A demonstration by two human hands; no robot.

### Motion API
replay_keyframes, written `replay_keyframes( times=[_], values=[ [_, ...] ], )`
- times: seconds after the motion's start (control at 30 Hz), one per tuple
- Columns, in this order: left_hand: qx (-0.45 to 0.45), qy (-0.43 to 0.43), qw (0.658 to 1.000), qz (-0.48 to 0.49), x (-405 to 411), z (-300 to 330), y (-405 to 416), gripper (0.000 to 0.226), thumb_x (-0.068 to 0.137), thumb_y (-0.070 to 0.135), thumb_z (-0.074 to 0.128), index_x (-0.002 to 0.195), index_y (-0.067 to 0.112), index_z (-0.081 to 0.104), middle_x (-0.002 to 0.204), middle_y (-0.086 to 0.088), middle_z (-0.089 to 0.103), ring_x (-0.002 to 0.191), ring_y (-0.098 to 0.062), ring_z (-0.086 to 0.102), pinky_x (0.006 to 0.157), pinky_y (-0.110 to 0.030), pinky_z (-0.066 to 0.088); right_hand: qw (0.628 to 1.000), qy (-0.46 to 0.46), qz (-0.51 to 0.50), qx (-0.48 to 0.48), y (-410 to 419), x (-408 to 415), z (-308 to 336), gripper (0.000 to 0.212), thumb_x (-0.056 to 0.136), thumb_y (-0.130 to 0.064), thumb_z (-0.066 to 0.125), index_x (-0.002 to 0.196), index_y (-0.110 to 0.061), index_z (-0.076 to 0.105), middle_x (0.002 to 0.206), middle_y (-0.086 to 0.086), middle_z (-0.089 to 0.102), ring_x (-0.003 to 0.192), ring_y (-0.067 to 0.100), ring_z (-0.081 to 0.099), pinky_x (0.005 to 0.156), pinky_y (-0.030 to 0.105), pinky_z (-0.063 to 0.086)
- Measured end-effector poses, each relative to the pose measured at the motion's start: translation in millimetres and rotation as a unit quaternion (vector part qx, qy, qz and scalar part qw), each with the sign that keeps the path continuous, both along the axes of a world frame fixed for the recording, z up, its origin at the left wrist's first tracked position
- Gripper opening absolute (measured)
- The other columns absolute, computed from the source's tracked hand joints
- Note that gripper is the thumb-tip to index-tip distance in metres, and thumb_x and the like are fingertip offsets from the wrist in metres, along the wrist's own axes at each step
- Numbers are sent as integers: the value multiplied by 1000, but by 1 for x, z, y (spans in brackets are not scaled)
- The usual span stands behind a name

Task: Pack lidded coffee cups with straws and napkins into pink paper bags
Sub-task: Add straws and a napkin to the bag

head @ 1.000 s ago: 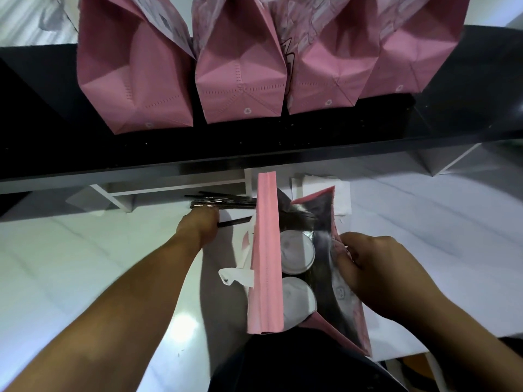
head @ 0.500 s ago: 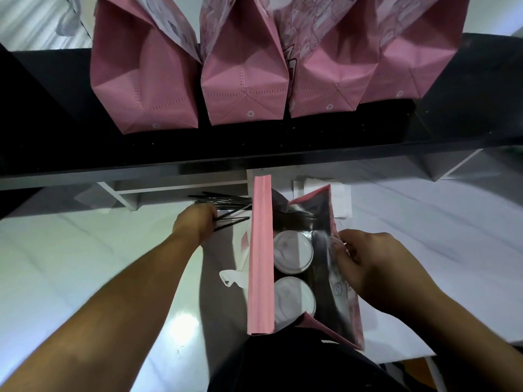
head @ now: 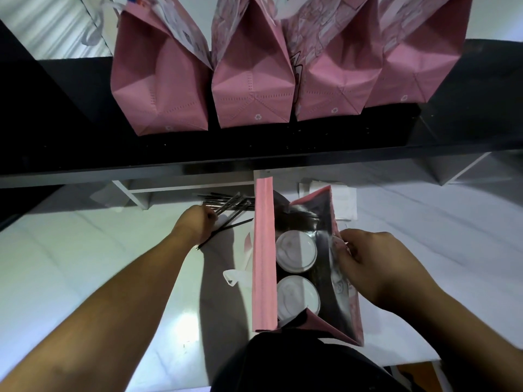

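Two black straws [head: 226, 230] between left fingers [head: 210, 219]

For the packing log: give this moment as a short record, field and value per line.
open bag: pink paper bag upright on the white counter, mouth open
cups: two lidded cups inside the bag, one behind the other
left hand: left hand grips black straws beside the bag
right hand: right hand holds the bag's right wall
napkins: white napkins behind the bag
shelf: four pink bags in a row on the black shelf
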State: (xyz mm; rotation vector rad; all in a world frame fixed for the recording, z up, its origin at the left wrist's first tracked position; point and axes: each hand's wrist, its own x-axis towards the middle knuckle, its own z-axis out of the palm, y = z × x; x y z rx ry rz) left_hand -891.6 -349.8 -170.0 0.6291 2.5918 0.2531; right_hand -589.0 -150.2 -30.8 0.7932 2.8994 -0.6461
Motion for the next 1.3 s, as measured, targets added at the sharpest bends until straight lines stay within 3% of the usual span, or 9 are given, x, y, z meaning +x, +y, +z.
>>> replay_keyframes(
  times=[0.2,0.4,0.57,0.7,0.8,0.93,1.13,1.2,1.3],
  values=[
    [26,1,1000,2,10,20,1,35,103,33,49,112,12,77,112,-16,74,104,-37,66,87,-37,52,1000,-10,-9,-10,-1,0,5,36,100,-38,44,70,-20,49,58,0,58,59,20,56,55,41,46],
    [112,30,991,66,34,88,-26,29,102,28,53,81,16,70,56,-4,54,51,-23,46,47,-27,30,1000,28,-11,-7,-2,-1,6,37,101,-38,45,72,-19,57,55,-2,59,55,16,57,55,40,52],
    [185,-3,982,38,84,171,-42,21,98,36,62,86,30,79,71,1,71,59,-20,60,55,-32,47,999,31,-7,-11,-2,-2,2,34,101,-37,49,72,-24,58,57,-3,59,55,13,57,49,34,46],
    [137,-80,986,-43,135,219,-22,19,97,35,65,83,32,77,65,14,73,51,-3,65,43,-21,48,999,29,-2,-28,0,-4,2,30,100,-37,51,74,-26,60,58,-6,59,54,10,56,46,26,36],
    [62,-133,986,-85,162,227,8,21,99,25,61,86,23,77,66,9,75,60,-7,74,63,-38,65,999,30,-15,-42,1,-4,3,31,99,-35,50,73,-21,61,59,-2,63,55,15,59,50,35,49],
    [-36,-92,986,-135,180,209,60,21,97,15,60,90,8,79,75,-2,78,72,-18,77,76,-42,64,999,33,-12,-37,3,-5,5,30,97,-31,50,71,-19,59,56,0,62,54,17,58,46,31,40],
    [-165,-31,962,-215,192,169,119,13,93,11,65,87,3,72,67,-14,53,67,-36,54,58,-39,47,998,32,-14,-52,4,-4,1,27,94,-26,52,70,-15,57,59,2,60,56,20,56,46,31,35],
    [-182,-44,958,-217,194,153,125,16,94,14,66,102,2,74,70,-13,52,73,-36,55,71,-40,51,998,37,-16,-46,5,-3,0,29,95,-28,52,69,-15,56,60,2,58,57,21,55,46,30,30],
    [-158,-61,967,-192,196,137,122,15,91,9,66,102,3,75,69,-7,52,73,-28,53,66,-35,44,998,39,-17,-37,6,-3,-3,30,97,-30,51,70,-16,57,62,2,59,57,21,54,46,29,32]
  ],
)
